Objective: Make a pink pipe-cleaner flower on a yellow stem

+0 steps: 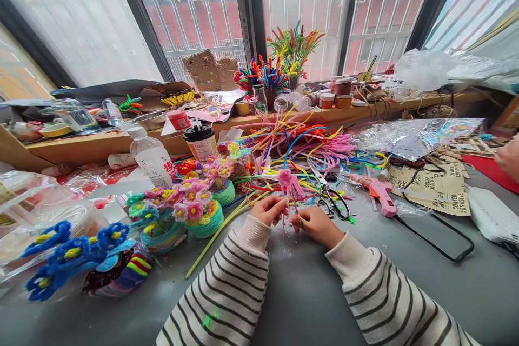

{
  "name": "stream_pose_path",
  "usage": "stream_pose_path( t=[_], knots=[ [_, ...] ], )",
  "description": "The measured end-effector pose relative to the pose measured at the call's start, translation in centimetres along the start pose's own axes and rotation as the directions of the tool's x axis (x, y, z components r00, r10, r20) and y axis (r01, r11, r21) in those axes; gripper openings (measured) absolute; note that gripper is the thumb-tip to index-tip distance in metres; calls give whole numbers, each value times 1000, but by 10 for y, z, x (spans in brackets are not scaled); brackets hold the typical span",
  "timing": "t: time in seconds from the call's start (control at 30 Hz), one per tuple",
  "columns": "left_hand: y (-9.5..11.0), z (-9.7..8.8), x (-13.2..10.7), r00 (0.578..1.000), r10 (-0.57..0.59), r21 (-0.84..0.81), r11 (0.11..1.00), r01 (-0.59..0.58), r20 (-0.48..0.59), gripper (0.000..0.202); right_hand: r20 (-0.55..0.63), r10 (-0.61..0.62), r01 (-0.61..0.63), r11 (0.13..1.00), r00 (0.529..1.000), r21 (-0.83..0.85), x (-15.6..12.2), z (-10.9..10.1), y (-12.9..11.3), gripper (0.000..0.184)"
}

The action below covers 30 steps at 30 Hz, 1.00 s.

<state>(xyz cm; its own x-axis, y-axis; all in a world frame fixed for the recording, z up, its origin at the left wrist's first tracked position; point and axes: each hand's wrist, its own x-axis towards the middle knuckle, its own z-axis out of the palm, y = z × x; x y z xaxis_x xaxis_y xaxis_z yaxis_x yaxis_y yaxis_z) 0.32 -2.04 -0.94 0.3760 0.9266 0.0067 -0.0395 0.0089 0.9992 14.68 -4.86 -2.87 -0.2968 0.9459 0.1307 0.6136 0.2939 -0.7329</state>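
Observation:
My left hand is closed in a pinch on the stem of a pink pipe-cleaner flower, which stands upright above the fingertips. Thin pink strands hang beside the bloom. Close by on the right, my right hand has its fingers pressed together around a small, dark, thin thing by the stem, too small to name. Just beyond my hands lie black-handled scissors. Small pale bits are scattered on the grey table below my fingers.
Pots of pipe-cleaner flowers, blue flowers and a water bottle stand left. A cup and loose pipe cleaners are behind. Rightward lie a pink glue gun, its cord, sandpaper and another person's hand.

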Motion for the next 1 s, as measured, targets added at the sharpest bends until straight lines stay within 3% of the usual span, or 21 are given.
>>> stream_pose_path(
  t=[0.13, 0.27, 0.47, 0.8, 1.0],
  knots=[
    [4, -1, -1, 996, -41, -153, 987, 53, 80, 31, 42, -66, 64, 997, 997, 48, -2, -2, -6, 77],
    [5, -3, 0, 991, -51, -204, 976, 76, 126, 31, 96, -90, 85, 995, 991, 52, -2, -3, -7, 77],
    [3, -4, 2, 981, -95, -178, 976, 125, 167, 33, 97, -93, 88, 995, 991, 54, -3, -2, -6, 77],
    [5, 1, -3, 990, -71, -100, 992, 83, 121, 31, 52, -44, 42, 998, 998, 38, -3, 3, -6, 74],
    [5, 2, -3, 993, -50, -34, 998, 54, 111, 31, -42, -15, 17, 999, 999, 36, -2, 3, -4, 70]
  ],
)
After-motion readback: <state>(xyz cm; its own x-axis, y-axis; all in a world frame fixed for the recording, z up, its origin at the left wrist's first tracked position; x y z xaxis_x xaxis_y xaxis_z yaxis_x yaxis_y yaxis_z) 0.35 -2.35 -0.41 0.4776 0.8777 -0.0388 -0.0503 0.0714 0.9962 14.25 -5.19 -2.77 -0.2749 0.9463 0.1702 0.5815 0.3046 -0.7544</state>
